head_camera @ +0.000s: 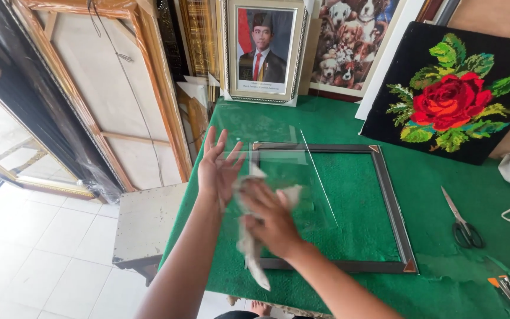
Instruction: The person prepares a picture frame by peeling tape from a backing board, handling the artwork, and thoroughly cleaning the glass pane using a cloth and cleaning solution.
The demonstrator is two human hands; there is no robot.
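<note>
- The green-covered table (338, 124) carries everything; lean your weight away from its near edge so the glass has room to tilt.
- The dark picture frame (392, 204) lies flat on the cloth, empty inside. Hold the pane over it, not knocking its metal-tipped corners.
- The glass pane (278, 147) stands tilted above the frame's left part, its far edge showing as a thin bright line. Wipe in overlapping strokes from the middle outward, and judge the pressure lightly, since a pane held up like this could flex or slip.
- Your left hand (218, 166) is open, fingers spread upward, palm flat against the pane to back it; it grips nothing. Keep it behind the spot you rub.
- Your right hand (270, 217) is closed on the white cloth (249, 245), pressing it to the glass, wrist bent, a tail of rag hanging down.
- The scissors (462, 221) lie well apart on your right.
</note>
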